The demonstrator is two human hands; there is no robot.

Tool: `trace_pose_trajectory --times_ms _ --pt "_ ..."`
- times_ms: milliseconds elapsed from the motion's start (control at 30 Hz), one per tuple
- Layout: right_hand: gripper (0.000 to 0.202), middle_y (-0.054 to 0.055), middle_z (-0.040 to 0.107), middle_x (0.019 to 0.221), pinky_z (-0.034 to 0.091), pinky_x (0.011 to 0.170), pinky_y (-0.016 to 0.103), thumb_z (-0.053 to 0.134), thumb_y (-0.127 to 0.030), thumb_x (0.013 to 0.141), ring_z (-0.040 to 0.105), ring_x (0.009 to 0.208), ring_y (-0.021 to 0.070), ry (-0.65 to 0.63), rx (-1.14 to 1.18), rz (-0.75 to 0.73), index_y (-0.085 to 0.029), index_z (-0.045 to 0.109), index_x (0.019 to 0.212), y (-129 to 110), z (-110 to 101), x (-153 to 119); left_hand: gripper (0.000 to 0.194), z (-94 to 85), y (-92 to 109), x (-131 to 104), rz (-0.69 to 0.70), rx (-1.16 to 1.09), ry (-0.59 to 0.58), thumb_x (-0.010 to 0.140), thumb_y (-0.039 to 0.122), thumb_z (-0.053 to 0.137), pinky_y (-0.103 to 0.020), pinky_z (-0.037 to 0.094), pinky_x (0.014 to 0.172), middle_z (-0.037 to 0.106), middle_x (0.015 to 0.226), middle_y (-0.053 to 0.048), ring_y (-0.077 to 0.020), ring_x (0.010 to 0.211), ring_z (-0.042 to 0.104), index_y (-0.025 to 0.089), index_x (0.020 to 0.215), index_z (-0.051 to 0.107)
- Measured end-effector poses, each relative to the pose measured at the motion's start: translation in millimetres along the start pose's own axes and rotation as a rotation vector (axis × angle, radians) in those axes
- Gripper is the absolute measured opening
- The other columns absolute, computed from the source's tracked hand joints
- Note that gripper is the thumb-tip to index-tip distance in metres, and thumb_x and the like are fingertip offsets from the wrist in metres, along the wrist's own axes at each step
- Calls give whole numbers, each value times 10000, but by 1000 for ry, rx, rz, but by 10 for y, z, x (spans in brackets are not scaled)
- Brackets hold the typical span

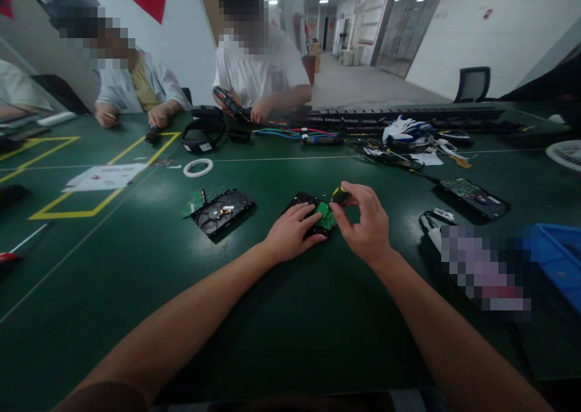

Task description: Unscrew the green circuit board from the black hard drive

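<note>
My left hand lies with its fingers spread over a hard drive on the table. Its thumb rests along the drive's near side. A green circuit board shows on the drive beside my fingers. Between the thumb and fingers of my right hand is a yellow-and-black screwdriver, tilted down toward the board. Whether its tip sits in a screw, I cannot tell. To the left lies another hard drive, its inside showing, with a loose green circuit board at its corner.
A third hard drive lies to the right, near a blue bin and a partly blurred object with a cable. A white tape roll, paper sheet and red-handled screwdriver lie left. Across the table, people work near cables and gloves.
</note>
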State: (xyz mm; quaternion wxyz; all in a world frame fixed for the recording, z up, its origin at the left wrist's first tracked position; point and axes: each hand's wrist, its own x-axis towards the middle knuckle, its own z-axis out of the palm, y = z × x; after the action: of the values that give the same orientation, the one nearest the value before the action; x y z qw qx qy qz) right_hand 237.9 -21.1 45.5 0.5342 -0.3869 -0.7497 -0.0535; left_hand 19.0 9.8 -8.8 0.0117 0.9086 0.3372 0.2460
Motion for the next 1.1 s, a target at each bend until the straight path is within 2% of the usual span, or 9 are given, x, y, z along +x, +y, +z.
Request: trace_pose_trajectory --times_ms 233,400,533,800,933,1100 --pt "569 83 625 1290 660 778 402 673 -176 958 702 936 211 22 42 45 -323 474 1471 22 19 -15 613 -12 2 6 11 21 8 997 609 609 -542 436 1203 567 1506 -163 -356 1427 514 182 1437 609" --pt "518 72 584 1227 657 766 399 716 -215 931 665 1030 237 0 46 23 -324 518 1397 -1 -16 41 625 -6 -19 -4 11 1 7 997 607 613 -545 425 1211 556 1518 -161 -347 1450 493 191 1463 587" --pt "471 59 583 1169 654 768 412 738 -239 922 670 948 218 0 41 43 -316 541 1343 14 -19 61 617 2 -29 -11 12 -10 2 999 600 613 -545 428 1210 545 1533 -153 -339 1462 481 205 1472 579" --pt "545 75 643 1366 634 922 438 612 -164 979 713 1051 235 -76 87 66 -324 476 1483 3 -26 16 601 -28 11 -1 -14 -11 2 992 591 632 -539 427 1211 554 1524 -156 -344 1451 493 187 1436 611" --pt "542 71 656 1292 638 841 418 665 -185 958 708 955 219 -59 59 43 -319 494 1454 -23 -8 10 599 -37 18 5 -12 -28 0 1000 582 624 -567 427 1205 552 1530 -151 -347 1458 487 214 1470 581" --pt "529 53 608 1151 624 731 403 786 -253 887 661 928 224 51 6 26 -313 512 1335 3 37 -4 621 -16 -7 0 1 -45 -2 997 575 632 -555 423 1213 536 1545 -159 -344 1475 465 208 1493 557"
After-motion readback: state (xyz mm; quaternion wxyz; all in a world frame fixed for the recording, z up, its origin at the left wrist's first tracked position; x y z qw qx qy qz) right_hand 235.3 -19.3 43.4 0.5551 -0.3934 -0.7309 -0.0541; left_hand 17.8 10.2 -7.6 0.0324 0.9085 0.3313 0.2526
